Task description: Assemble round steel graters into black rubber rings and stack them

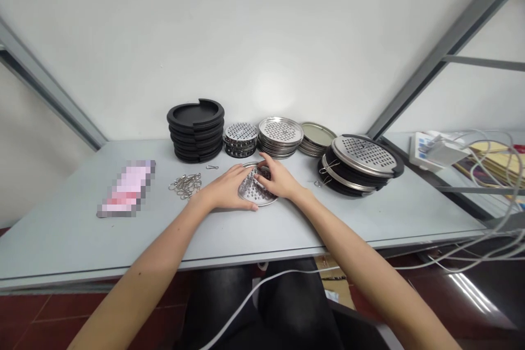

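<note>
A perforated round metal plate (pixel 255 191) lies on the grey table (pixel 82 229) in front of me. My left hand (pixel 227 188) grips its left rim, fingers curled round the edge and thumb along the near side. My right hand (pixel 275 178) rests on the plate's right part, fingers bent and pressing on a small dark perforated disc (pixel 262 173) on top of it.
Along the wall stand a stack of black round bases (pixel 196 130), small perforated discs (pixel 240 139), larger perforated plates (pixel 280 136) and plain lids (pixel 315 138). Assembled units (pixel 359 165) lie at right. Wire clips (pixel 186 184) and a blurred pink item (pixel 127 188) lie at left. Cables (pixel 484 240) hang at right.
</note>
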Motion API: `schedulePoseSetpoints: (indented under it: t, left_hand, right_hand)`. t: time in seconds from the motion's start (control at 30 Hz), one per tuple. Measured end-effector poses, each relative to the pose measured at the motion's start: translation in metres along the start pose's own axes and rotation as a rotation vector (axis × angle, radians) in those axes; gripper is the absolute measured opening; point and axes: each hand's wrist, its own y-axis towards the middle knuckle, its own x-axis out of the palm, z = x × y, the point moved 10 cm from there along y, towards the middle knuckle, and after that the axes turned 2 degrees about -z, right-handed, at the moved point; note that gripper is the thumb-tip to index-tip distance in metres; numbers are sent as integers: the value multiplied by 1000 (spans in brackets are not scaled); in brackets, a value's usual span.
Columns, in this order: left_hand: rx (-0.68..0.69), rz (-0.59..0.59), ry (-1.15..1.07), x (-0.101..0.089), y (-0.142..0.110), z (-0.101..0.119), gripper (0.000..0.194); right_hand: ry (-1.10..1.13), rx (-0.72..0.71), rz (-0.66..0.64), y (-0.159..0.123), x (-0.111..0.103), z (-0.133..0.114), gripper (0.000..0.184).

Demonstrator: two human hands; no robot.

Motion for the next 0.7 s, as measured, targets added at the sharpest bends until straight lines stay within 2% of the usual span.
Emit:
schedulePoseSetpoints:
  t: [0.43,0.7]
  left_hand:
    - [-2,-4,-3,-1,-1,2,111]
    - [47,13,-21,-4,0,9,104]
  right_hand:
    - [-22,33,8,0,4,4,68]
    - [-22,34,-4,-1,1,0,63]
